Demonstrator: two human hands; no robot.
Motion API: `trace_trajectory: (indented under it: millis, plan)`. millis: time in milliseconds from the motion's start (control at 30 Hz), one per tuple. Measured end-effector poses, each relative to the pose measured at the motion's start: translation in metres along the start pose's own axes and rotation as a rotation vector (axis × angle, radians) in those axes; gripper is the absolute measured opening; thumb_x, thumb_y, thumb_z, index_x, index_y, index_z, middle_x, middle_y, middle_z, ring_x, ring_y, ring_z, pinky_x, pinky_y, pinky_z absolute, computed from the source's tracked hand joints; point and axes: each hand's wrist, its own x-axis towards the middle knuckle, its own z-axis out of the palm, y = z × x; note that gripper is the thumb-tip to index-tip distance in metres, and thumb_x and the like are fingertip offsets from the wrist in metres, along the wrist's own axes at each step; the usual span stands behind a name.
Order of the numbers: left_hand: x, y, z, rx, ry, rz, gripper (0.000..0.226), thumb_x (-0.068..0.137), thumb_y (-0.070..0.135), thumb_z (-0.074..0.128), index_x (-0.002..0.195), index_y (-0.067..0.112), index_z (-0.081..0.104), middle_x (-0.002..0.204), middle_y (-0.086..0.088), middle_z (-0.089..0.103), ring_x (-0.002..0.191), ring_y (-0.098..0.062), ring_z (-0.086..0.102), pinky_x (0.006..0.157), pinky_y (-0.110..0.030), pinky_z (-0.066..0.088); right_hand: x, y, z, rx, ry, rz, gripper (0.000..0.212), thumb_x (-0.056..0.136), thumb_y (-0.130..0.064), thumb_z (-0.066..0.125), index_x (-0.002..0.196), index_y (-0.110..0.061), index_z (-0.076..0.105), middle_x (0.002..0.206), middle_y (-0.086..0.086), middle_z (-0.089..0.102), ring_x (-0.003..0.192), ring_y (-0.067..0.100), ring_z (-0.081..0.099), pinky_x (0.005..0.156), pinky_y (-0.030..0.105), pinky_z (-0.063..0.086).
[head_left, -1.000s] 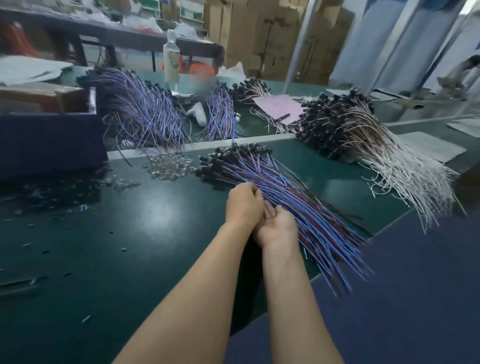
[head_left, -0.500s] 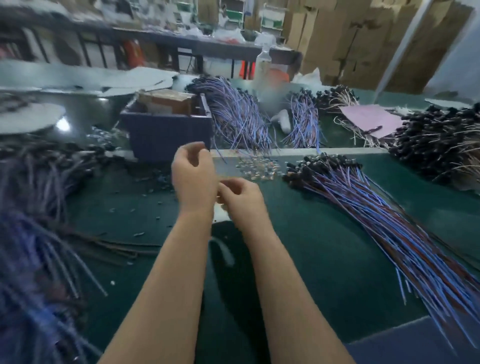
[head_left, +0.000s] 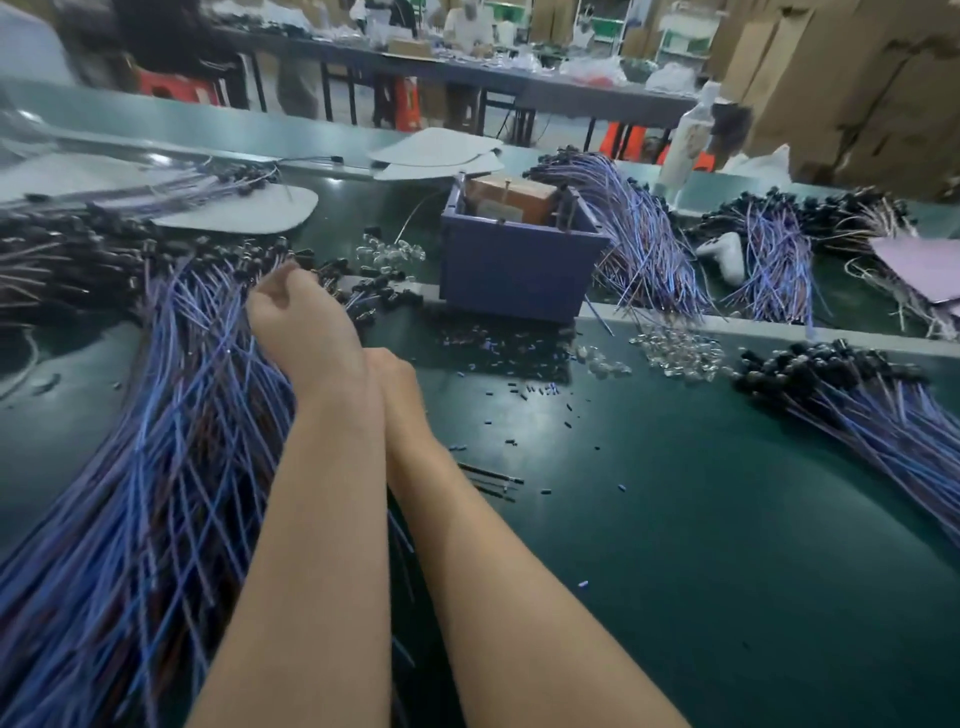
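Observation:
A big pile of blue and dark wires with black end caps (head_left: 171, 441) fans across the left of the green table (head_left: 701, 519). My left hand (head_left: 304, 327) lies on top of this pile near the capped ends, its fingers curled down among the wires. My right hand (head_left: 397, 384) sits just behind my left wrist, which hides most of it; its fingers do not show. A second bundle of the same wires (head_left: 883, 415) lies at the right.
A blue box (head_left: 514, 275) holding a brown carton stands in the middle. Clear small parts (head_left: 675, 353) and dark cut bits (head_left: 519, 364) are scattered in front of it. More wire bundles (head_left: 644, 234), a white tool (head_left: 727, 254) and a bottle (head_left: 685, 140) lie beyond.
The view has swung left, from the right bundle to the left pile. Both hands moved left from mid-table and came down onto the left pile of wires.

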Motion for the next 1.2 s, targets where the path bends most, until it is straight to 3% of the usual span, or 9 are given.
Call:
trace_trajectory:
  millis: [67, 133, 233, 333, 567, 667, 800, 1067, 1200]
  plan:
    - [-0.002, -0.001, 0.000, -0.029, 0.003, -0.010, 0.018, 0.088, 0.004, 0.040, 0.099, 0.014, 0.050, 0.097, -0.004, 0.049, 0.087, -0.017, 0.043, 0.079, -0.037, 0.043, -0.002, 0.001, -0.006, 0.240, 0.116, 0.079, 0.035, 0.089, -0.012, 0.055, 0.054, -0.013, 0.052, 0.060, 0.009, 0.053, 0.064, 0.032, 0.042, 0.060, 0.035, 0.033]
    - [-0.003, -0.004, 0.001, -0.045, 0.000, -0.022, 0.016, 0.090, 0.005, 0.040, 0.098, 0.014, 0.050, 0.094, -0.003, 0.049, 0.083, -0.016, 0.043, 0.075, -0.028, 0.037, -0.003, 0.004, -0.016, 0.390, 0.157, 0.147, 0.011, 0.087, -0.016, 0.060, 0.083, -0.009, 0.067, 0.087, 0.011, 0.068, 0.075, 0.024, 0.055, 0.064, 0.032, 0.042]
    - [-0.008, -0.011, 0.006, -0.036, -0.025, -0.020, 0.011, 0.092, 0.007, 0.041, 0.098, 0.014, 0.047, 0.082, 0.003, 0.046, 0.067, -0.009, 0.042, 0.066, -0.020, 0.036, 0.000, 0.013, -0.033, 0.446, 0.044, 0.274, 0.031, 0.084, -0.011, 0.060, 0.115, -0.005, 0.060, 0.099, 0.010, 0.064, 0.079, 0.019, 0.056, 0.058, 0.025, 0.044]
    - [-0.018, -0.020, 0.015, 0.106, -0.127, 0.013, 0.008, 0.093, 0.010, 0.044, 0.100, 0.014, 0.048, 0.083, 0.007, 0.048, 0.070, -0.005, 0.044, 0.060, -0.012, 0.038, -0.008, 0.028, -0.064, 0.649, 0.021, 0.276, 0.022, 0.089, 0.004, 0.047, 0.103, 0.007, 0.063, 0.067, 0.007, 0.050, 0.054, 0.014, 0.040, 0.048, 0.020, 0.033]
    - [-0.060, -0.049, 0.044, 0.725, -0.759, 0.235, 0.036, 0.099, 0.036, 0.042, 0.108, 0.008, 0.061, 0.110, -0.011, 0.063, 0.102, -0.026, 0.058, 0.092, -0.032, 0.044, -0.052, 0.083, -0.128, 1.095, 0.315, 0.033, 0.017, 0.094, 0.000, 0.049, 0.091, -0.010, 0.062, 0.071, 0.004, 0.059, 0.056, 0.010, 0.061, 0.059, 0.019, 0.054]
    - [-0.075, -0.059, 0.047, 0.822, -0.550, 0.542, 0.031, 0.097, 0.033, 0.045, 0.110, 0.009, 0.061, 0.118, -0.011, 0.053, 0.106, -0.029, 0.052, 0.090, -0.031, 0.039, -0.060, 0.102, -0.137, 1.126, 0.429, 0.067, 0.020, 0.094, 0.001, 0.049, 0.087, -0.011, 0.063, 0.068, 0.002, 0.062, 0.057, 0.012, 0.063, 0.060, 0.020, 0.055]
    - [-0.065, -0.072, 0.046, 1.191, -0.670, 0.302, 0.034, 0.097, 0.034, 0.042, 0.106, 0.008, 0.063, 0.113, -0.016, 0.062, 0.110, -0.036, 0.054, 0.090, -0.037, 0.044, -0.064, 0.114, -0.136, 1.079, 0.415, 0.207, 0.024, 0.092, 0.004, 0.045, 0.080, -0.009, 0.062, 0.059, -0.001, 0.061, 0.049, 0.009, 0.059, 0.052, 0.019, 0.053]
    - [-0.091, -0.059, 0.073, 0.533, -0.849, 0.253, 0.010, 0.094, 0.014, 0.053, 0.087, 0.017, 0.060, 0.093, -0.007, 0.070, 0.094, -0.023, 0.065, 0.092, -0.041, 0.050, -0.070, 0.112, -0.128, 0.874, 0.007, 0.220, 0.025, 0.094, 0.005, 0.034, 0.096, 0.002, 0.059, 0.081, 0.013, 0.064, 0.065, 0.019, 0.063, 0.066, 0.026, 0.056]
    - [-0.108, -0.061, 0.084, 0.724, -1.074, 0.419, 0.012, 0.093, 0.021, 0.056, 0.093, 0.022, 0.068, 0.094, 0.005, 0.069, 0.093, -0.013, 0.061, 0.090, -0.027, 0.046, -0.071, 0.114, -0.129, 1.093, 0.049, 0.029, 0.023, 0.096, 0.007, 0.036, 0.108, 0.001, 0.055, 0.098, 0.014, 0.063, 0.087, 0.021, 0.064, 0.075, 0.030, 0.057]
